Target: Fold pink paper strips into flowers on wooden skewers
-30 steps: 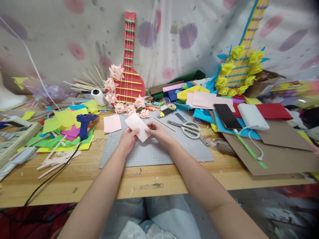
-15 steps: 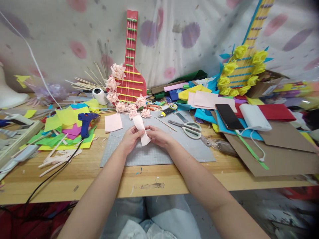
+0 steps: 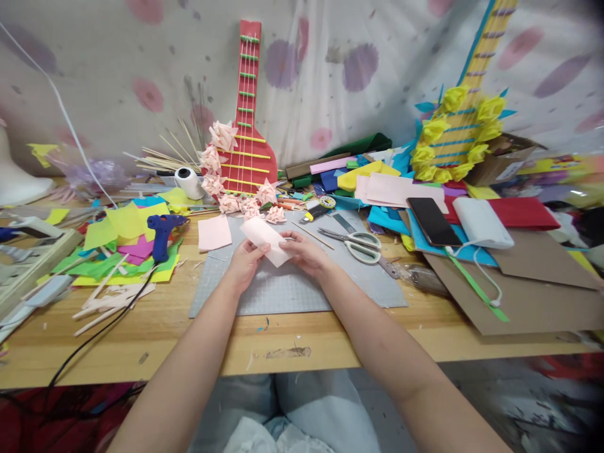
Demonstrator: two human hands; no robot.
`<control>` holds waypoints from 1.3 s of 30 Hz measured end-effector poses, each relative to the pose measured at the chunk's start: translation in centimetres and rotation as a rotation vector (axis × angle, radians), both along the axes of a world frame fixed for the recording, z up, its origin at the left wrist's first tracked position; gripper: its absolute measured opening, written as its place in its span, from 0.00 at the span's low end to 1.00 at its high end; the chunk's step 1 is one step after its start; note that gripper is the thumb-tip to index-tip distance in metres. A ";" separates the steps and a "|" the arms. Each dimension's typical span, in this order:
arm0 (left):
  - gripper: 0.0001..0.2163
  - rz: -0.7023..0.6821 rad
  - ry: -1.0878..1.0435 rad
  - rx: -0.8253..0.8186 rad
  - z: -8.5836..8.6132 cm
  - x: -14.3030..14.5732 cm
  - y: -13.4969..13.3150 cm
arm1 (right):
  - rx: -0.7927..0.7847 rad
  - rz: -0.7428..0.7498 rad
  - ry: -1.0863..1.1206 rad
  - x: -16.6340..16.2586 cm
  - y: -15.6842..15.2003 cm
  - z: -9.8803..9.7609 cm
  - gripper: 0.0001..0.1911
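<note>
A pale pink paper piece [image 3: 265,240] is held between both hands above the grey cutting mat [image 3: 292,289]. My left hand [image 3: 246,262] pinches its lower left edge with closed fingers. My right hand [image 3: 304,251] grips its right edge, fingers closed on it. The paper lies folded over, long side slanting from upper left to lower right. Another pink paper square [image 3: 214,232] lies flat on the mat's left corner. Several pink paper flowers [image 3: 245,204] sit just beyond the hands at the foot of a red cardboard guitar [image 3: 247,119].
Scissors [image 3: 361,243] and a thin stick [image 3: 311,234] lie right of the hands. A blue glue gun [image 3: 160,233] rests on coloured paper scraps at left. A phone [image 3: 431,221], white power bank [image 3: 481,221], brown cardboard [image 3: 523,289] and a yellow-flowered guitar [image 3: 460,119] crowd the right.
The pink paper went from flat to squeezed into a narrow curl between the hands, and now lies folded flatter and slanted. Both hands stayed over the mat.
</note>
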State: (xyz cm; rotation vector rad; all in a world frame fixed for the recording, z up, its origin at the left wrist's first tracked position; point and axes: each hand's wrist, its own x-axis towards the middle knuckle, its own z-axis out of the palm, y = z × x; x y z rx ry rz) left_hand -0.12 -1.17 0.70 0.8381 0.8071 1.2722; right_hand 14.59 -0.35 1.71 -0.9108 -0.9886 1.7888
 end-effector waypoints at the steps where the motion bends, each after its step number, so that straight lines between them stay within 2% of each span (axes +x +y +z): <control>1: 0.16 -0.003 0.007 0.006 0.0 0.0 0.0 | 0.029 -0.022 -0.009 0.1 0.1 0.0 0.18; 6: 0.19 0.042 0.032 -0.004 -0.1 -0.1 0.2 | 0.152 0.006 -0.073 0.2 0.0 -0.1 0.15; 11: 0.19 0.102 0.060 0.033 -0.5 -0.2 0.4 | 0.171 0.078 -0.126 0.1 0.0 -0.3 0.13; 16: 0.17 0.074 0.127 0.078 -0.5 -0.2 0.3 | 0.229 0.095 -0.209 0.1 -0.2 -0.2 0.12; 20: 0.17 0.024 0.118 -0.016 0.2 -0.5 -0.2 | 0.232 0.149 -0.202 0.1 -0.4 0.0 0.12; 26: 0.19 -0.152 0.144 -0.131 0.9 -0.6 -0.8 | 0.151 0.084 -0.193 0.3 0.0 -0.5 0.13; 29: 0.18 -0.142 0.154 -0.100 0.9 -0.5 -0.8 | 0.133 0.048 -0.172 0.3 0.2 -0.8 0.13; 35: 0.16 -0.041 0.315 0.056 0.4 -0.6 -0.5 | 0.135 -0.024 -0.146 0.2 0.2 -0.8 0.12; 39: 0.20 -0.095 0.311 0.063 0.3 -0.6 -0.4 | 0.145 -0.079 -0.111 0.1 0.2 -0.7 0.12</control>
